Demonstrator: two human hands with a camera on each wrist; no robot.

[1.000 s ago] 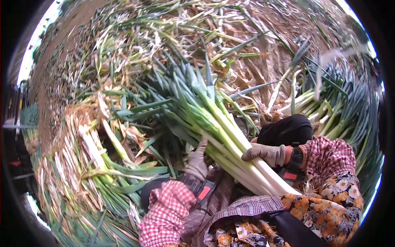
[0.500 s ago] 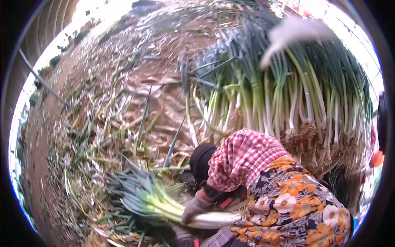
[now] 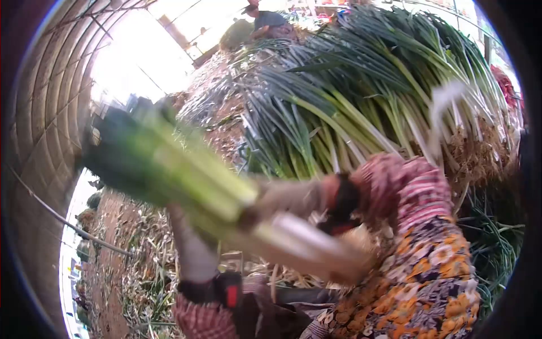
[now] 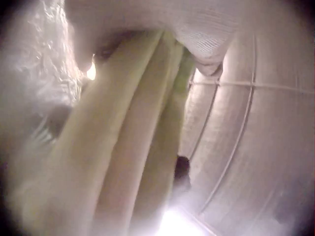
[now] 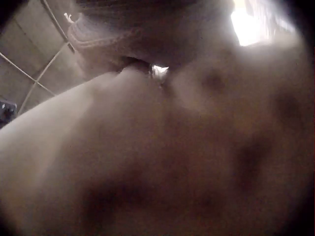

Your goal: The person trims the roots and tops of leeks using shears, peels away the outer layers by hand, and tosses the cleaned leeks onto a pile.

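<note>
A bundle of leeks (image 3: 186, 181) with dark green tops and white shanks hangs blurred in the air in front of me, tops to the left. My gloved right hand (image 3: 285, 198) grips it from above near the middle. My gloved left hand (image 3: 189, 248) reaches up from below, and its fingers go out of sight behind the stalks. In the left wrist view the glove (image 4: 197, 29) wraps over pale stalks (image 4: 123, 147). The right wrist view shows the glove (image 5: 113, 34) pressed on blurred stalks (image 5: 98, 147).
A tall stack of leeks (image 3: 361, 96) with rooty ends fills the right and back. A curved greenhouse wall (image 3: 45, 113) rises on the left. Trimmings litter the ground (image 3: 130, 271) at lower left. Another person (image 3: 265, 20) stands far behind.
The bundle has come up off my lap into the air, swung leftwards. My view has risen from the littered ground to the leek stack and greenhouse wall.
</note>
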